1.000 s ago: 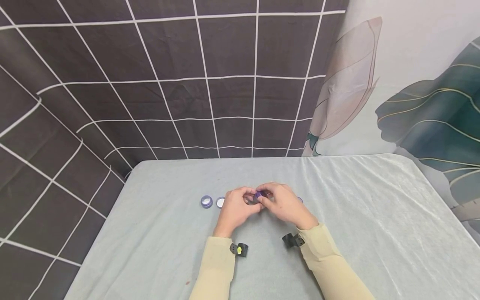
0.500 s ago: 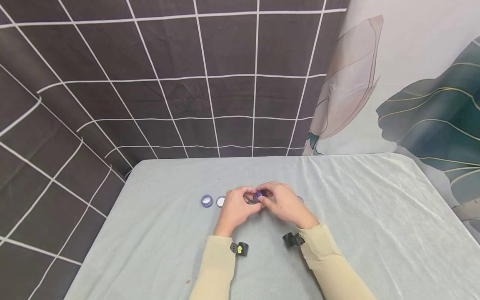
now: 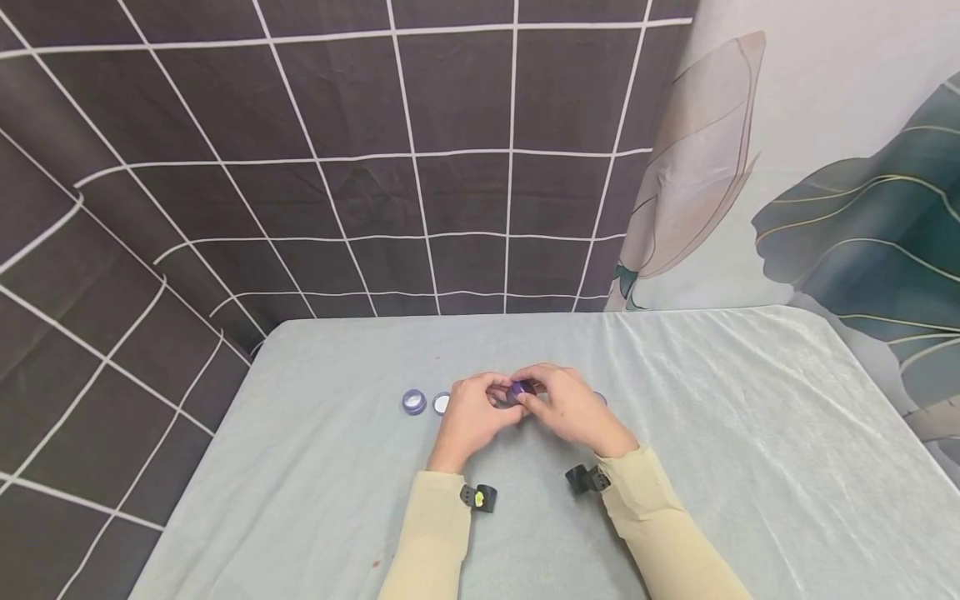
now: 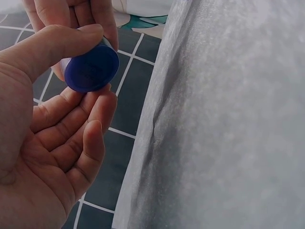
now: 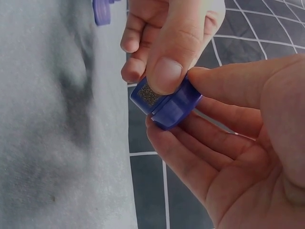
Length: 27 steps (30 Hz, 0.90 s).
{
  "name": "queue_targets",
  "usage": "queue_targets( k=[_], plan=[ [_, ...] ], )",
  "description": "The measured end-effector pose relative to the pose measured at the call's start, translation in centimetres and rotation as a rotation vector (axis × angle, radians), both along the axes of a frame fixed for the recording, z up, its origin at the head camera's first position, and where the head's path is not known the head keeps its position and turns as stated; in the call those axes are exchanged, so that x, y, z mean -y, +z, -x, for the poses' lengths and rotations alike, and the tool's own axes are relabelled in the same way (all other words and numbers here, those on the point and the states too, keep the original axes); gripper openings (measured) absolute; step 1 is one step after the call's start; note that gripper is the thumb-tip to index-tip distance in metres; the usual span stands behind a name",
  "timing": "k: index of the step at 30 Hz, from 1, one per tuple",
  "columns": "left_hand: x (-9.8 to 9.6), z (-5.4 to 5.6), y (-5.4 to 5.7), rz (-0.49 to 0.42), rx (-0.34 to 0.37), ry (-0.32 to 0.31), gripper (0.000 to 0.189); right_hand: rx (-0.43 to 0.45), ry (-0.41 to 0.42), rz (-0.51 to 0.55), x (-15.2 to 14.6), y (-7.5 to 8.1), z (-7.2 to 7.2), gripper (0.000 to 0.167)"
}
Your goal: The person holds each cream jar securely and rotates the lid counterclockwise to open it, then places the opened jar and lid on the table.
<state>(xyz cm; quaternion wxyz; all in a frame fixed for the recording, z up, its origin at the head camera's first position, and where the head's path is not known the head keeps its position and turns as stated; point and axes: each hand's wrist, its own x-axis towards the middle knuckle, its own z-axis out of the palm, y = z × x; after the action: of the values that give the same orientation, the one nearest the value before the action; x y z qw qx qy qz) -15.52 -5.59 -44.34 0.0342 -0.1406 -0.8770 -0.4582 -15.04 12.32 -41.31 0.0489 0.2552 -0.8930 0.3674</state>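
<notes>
Above the table in the head view, my left hand (image 3: pixel 480 412) and right hand (image 3: pixel 566 408) both grip one small purple round container (image 3: pixel 517 390). In the left wrist view, the left thumb lies along the side of the container (image 4: pixel 92 70), whose flat, dark blue-purple face is turned to the camera. A seam splits the container (image 5: pixel 164 107) in the right wrist view. The left thumb presses the part with a grainy grey-brown patch, while the right thumb and fingers pinch the plain part. What is inside it is hidden.
Left of the hands on the pale cloth-covered table (image 3: pixel 322 483) lie a purple round piece (image 3: pixel 413 402) with a white inside and a second white-faced disc (image 3: pixel 441 403), partly hidden by the left hand. Another purple piece (image 3: pixel 601 398) peeks out behind the right hand. A dark gridded curtain (image 3: pixel 375 200) hangs behind.
</notes>
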Motion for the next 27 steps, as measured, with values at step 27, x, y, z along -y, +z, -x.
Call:
queue_targets(
  k=[27],
  plan=[
    [0.14, 0.00, 0.00, -0.029, -0.005, -0.015, 0.035, -0.008, 0.031, 0.007, -0.28, 0.07, 0.12, 0.025]
  ],
)
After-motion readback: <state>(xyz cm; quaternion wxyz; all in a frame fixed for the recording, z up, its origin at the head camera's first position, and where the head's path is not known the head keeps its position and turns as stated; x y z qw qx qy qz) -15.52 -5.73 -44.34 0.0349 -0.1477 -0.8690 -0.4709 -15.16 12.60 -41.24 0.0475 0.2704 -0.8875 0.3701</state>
